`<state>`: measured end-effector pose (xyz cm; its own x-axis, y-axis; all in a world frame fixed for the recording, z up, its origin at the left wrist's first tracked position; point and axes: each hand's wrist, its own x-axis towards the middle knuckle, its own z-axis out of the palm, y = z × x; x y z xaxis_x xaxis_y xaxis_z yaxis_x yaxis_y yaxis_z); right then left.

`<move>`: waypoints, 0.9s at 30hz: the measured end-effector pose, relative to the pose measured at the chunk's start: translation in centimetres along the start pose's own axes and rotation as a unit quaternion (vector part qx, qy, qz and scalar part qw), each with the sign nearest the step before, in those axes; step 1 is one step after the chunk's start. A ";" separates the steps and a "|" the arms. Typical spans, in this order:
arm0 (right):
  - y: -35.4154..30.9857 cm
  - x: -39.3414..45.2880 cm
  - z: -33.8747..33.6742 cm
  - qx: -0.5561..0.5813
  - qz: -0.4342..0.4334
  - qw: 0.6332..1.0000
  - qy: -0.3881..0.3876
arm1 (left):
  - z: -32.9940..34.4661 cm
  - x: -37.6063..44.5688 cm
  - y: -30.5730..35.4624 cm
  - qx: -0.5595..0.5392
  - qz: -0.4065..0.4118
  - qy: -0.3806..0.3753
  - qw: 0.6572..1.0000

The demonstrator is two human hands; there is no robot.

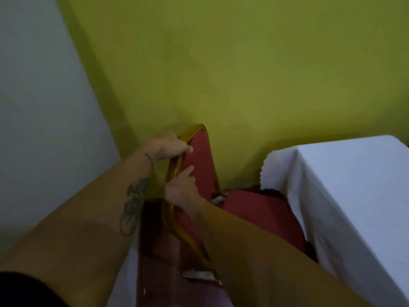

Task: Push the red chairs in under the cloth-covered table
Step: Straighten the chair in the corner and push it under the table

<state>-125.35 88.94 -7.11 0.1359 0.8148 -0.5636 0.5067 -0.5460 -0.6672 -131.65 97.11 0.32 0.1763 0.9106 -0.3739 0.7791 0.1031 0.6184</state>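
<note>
Green wall point(221, 63) behind; white-clothed counter point(354, 185) right of red chair point(200, 169). Our left hand point(166, 147) and right hand point(181, 189) both clasp its gold backrest frame.

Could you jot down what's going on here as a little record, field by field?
setting: green wall, white-clothed table at right
chair: red back, gold frame
seat: partly under the cloth
left hand: grips the back's top edge
right hand: grips the back lower down
second chair: not clear
</note>
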 end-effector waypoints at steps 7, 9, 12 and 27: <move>4.1 -3.4 -2.4 -0.047 -0.032 0.998 -0.010 | 4.1 0.0 0.4 -0.067 -0.028 -0.058 0.996; 5.6 -4.4 -3.6 -0.057 -0.041 0.998 -0.006 | 5.4 -0.8 1.2 -0.058 -0.025 -0.065 0.996; 7.5 -5.6 -5.2 -0.062 -0.037 0.997 -0.025 | 7.4 -2.4 2.8 -0.052 -0.021 -0.067 0.996; 17.3 -12.3 -11.4 -0.076 -0.022 0.997 -0.027 | 17.1 -10.5 7.7 -0.109 -0.051 -0.102 0.987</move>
<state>-108.53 71.70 -6.14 0.0677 0.8234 -0.5634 0.6342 -0.4714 -0.6128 -117.20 81.45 -2.81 0.2390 0.7936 -0.5595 0.6544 0.2941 0.6966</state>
